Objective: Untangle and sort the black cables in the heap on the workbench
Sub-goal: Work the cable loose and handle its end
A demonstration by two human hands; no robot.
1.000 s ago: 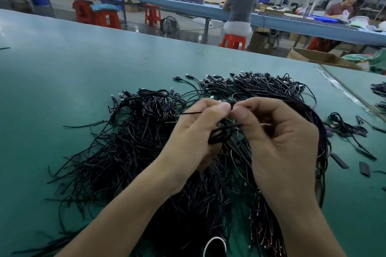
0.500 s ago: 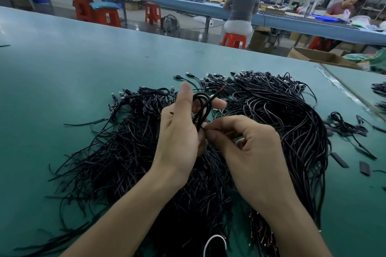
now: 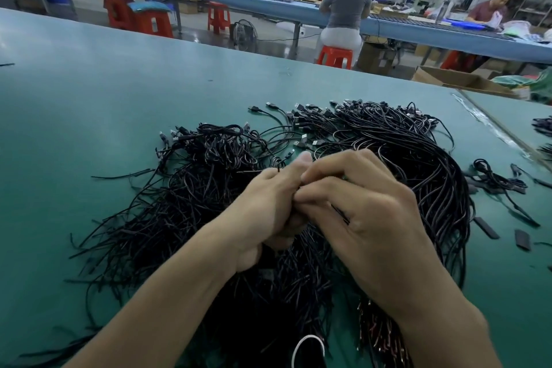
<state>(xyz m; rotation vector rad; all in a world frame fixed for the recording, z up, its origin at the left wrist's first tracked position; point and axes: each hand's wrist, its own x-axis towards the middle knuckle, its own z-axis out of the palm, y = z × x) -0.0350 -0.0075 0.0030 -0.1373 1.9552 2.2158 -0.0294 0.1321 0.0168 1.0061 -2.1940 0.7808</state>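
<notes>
A wide heap of black cables [image 3: 185, 206] with plug ends at its far side covers the green workbench [image 3: 89, 104]. Above its middle my left hand [image 3: 263, 206] and my right hand [image 3: 367, 218] are pressed together. Both hold one small coiled black cable [image 3: 340, 213], mostly hidden inside the fingers. A short piece of it shows between my right fingers and a thin end sticks out above my left knuckles.
A small tangled cable [image 3: 493, 176] and flat black pieces [image 3: 487, 227] lie at the right of the heap. A white loop [image 3: 307, 349] shows at the bottom edge. A cardboard box [image 3: 460, 81] stands past the bench's far right edge. Two people sit at a far bench.
The coiled cable, held up in view between my left fingers half a second ago, is now tucked inside both hands. My hands have closed together and dropped slightly toward the heap.
</notes>
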